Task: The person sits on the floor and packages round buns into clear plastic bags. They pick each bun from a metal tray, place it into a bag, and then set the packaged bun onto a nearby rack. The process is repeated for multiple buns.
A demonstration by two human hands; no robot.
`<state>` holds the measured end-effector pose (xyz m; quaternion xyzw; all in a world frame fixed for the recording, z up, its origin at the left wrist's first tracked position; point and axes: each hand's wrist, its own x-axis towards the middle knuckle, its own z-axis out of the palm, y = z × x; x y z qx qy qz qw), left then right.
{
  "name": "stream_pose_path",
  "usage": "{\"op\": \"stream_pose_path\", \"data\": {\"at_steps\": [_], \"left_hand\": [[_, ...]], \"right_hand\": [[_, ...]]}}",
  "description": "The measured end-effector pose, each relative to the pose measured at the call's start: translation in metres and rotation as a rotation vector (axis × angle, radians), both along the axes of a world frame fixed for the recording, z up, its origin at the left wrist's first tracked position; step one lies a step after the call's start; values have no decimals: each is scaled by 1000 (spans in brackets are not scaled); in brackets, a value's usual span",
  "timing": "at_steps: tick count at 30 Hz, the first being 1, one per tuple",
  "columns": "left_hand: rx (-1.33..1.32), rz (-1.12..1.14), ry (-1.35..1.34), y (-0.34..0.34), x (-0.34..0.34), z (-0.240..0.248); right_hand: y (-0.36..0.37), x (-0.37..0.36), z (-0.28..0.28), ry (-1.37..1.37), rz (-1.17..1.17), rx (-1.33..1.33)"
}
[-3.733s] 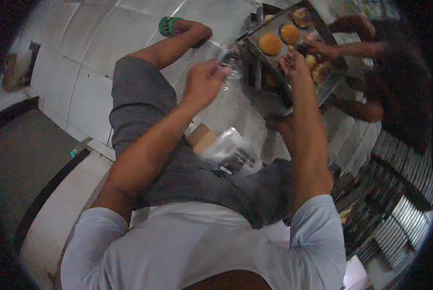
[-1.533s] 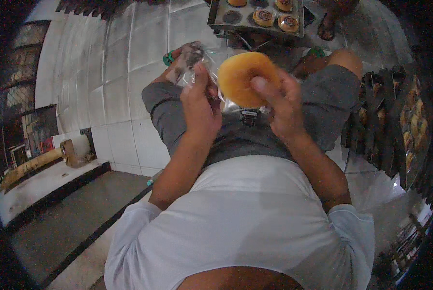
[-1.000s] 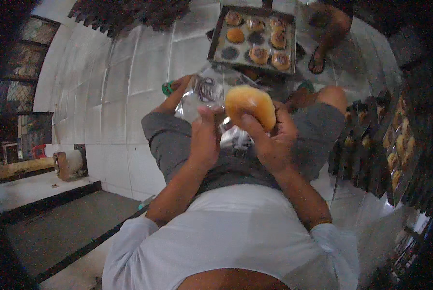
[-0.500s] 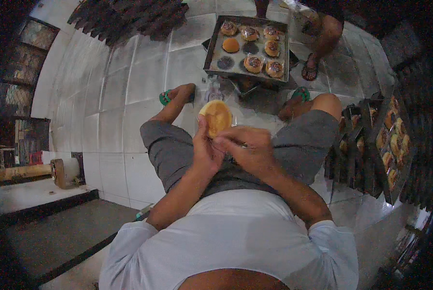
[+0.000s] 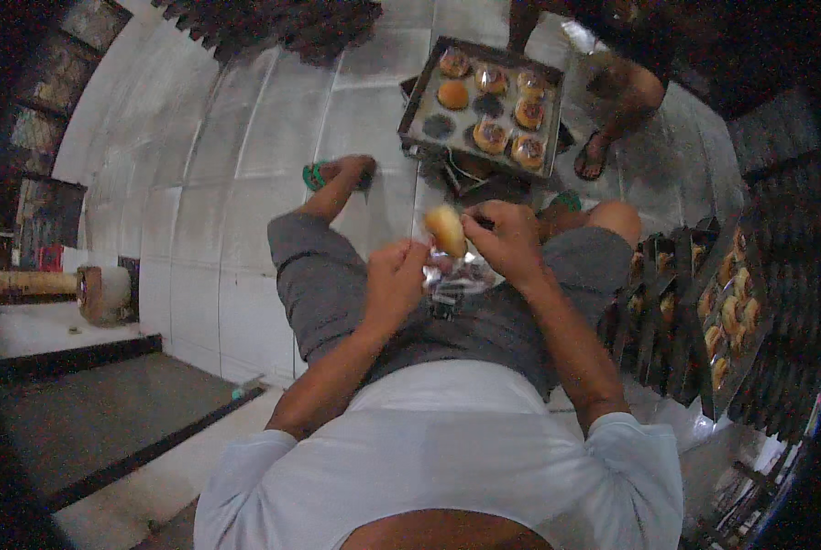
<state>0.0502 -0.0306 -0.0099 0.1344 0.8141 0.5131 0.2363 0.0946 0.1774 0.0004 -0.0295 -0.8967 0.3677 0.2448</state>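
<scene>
A round golden bun (image 5: 445, 230) is tipped on edge above my lap. My right hand (image 5: 508, 240) is closed in a pinch at the bun's right edge. My left hand (image 5: 395, 282), fingers pinched together, is at the bun's lower left, by the top of a clear plastic wrapper (image 5: 465, 278). The wrapper hangs crumpled and shiny below the bun, between both hands. Motion blurs the fingertips. Beyond my hands stands a dark-rimmed tray (image 5: 408, 124) with several dark-topped buns (image 5: 490, 135) and one plain orange bun (image 5: 452, 94).
Several trays of buns (image 5: 729, 316) lean in a row at my right. Another person's leg and sandalled foot (image 5: 594, 156) are beside the far tray. Dark stacked metal forms (image 5: 282, 23) lie at the far left. A low ledge with a cylinder (image 5: 106, 295) is on my left.
The bun has turned from face-up in my left hand to on edge, shifted right and nearer my right hand. The crumpled wrapper now shows beneath it. The view has shifted slightly.
</scene>
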Motion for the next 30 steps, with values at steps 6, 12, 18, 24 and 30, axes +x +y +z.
{"op": "stream_pose_path", "data": {"at_steps": [6, 12, 18, 24, 30], "left_hand": [[608, 125, -887, -12, -17, -55], [1009, -237, -1409, 72, -27, -37], [1193, -411, -1502, 69, -30, -12], [1262, -321, -1377, 82, 3, 17], [1256, -119, -1305, 78, 8, 23]], "right_hand": [[-9, 25, 50, 53, -71, -76], [7, 71, 83, -117, 252, -286], [71, 155, 76, -149, -632, -333], [-47, 90, 77, -77, 65, -89], [-56, 82, 73, -215, 231, 30]]}}
